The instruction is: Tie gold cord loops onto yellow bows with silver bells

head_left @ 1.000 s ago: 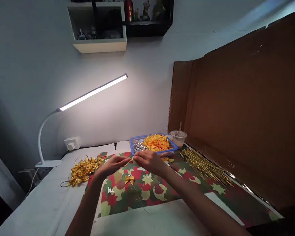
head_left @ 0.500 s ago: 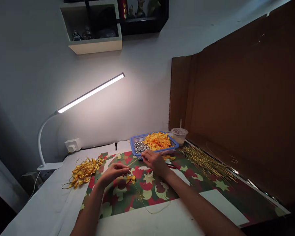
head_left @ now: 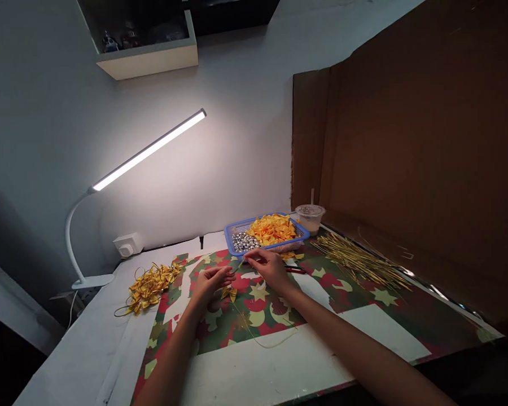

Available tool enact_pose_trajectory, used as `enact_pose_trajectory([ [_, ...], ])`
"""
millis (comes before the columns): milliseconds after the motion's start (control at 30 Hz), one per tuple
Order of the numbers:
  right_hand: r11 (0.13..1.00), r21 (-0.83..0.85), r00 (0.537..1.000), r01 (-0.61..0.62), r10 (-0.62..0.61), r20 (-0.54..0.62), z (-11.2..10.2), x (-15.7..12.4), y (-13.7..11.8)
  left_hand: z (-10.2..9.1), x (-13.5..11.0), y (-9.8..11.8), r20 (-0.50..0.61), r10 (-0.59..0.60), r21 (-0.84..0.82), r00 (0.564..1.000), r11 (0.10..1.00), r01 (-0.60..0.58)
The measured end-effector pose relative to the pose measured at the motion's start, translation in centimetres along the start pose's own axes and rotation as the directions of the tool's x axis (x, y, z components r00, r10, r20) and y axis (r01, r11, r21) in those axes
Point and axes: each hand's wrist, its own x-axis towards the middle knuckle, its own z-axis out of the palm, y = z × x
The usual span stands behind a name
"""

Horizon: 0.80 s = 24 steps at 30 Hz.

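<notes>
My left hand (head_left: pixel 211 282) is closed, its thumb and fingertips pinching a thin gold cord (head_left: pixel 239 264). Just up and to the right, the thumb and fingers of my right hand (head_left: pixel 270 270) grip the same cord, leaving a short stretch visible between the hands. A small yellow ribbon bow (head_left: pixel 230 294) hangs below my left fingertips. From near the bow a long tail of cord curves down toward the white sheet (head_left: pixel 254 372). My fingers partly hide where the cord meets the bow.
A blue basket (head_left: pixel 227 239) holds silver beads (head_left: pixel 244 242) and yellow ribbon bows (head_left: pixel 273 228). Finished-looking corded bows (head_left: pixel 152 286) lie left, gold cords (head_left: pixel 359 259) right. A lidded cup (head_left: pixel 310 220), red-handled tool (head_left: pixel 295 270), lamp (head_left: pixel 150 149) and cardboard wall (head_left: pixel 406 158) surround the patterned mat (head_left: pixel 254 327).
My hands have come closer together, shortening the visible stretch of cord between them. The bow still dangles below my left hand. The whole view has shifted and tilted a little.
</notes>
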Motion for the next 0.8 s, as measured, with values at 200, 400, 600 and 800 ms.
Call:
enact_pose_trajectory([
  [200,0.957,0.213,0.979,-0.196,0.179,0.098,0.8,-0.7,0.0,1.6,-0.8,0.2,-0.04,0.039,-0.001,0.998,0.999,-0.039],
  [400,0.883,0.319,0.929,-0.344,0.271,0.251,0.9,-0.9,-0.1,2.2,-0.9,0.0,-0.104,0.048,-0.001,0.993,0.999,-0.048],
  [600,0.85,0.346,0.907,-0.397,0.306,0.291,0.7,-1.0,-0.3,2.3,-0.9,0.1,-0.102,0.036,-0.012,0.994,0.999,-0.037],
  [800,0.846,0.344,0.907,-0.407,0.328,0.265,0.8,-0.9,0.2,2.6,-0.8,-0.2,-0.08,0.011,-0.033,0.997,0.999,-0.014],
])
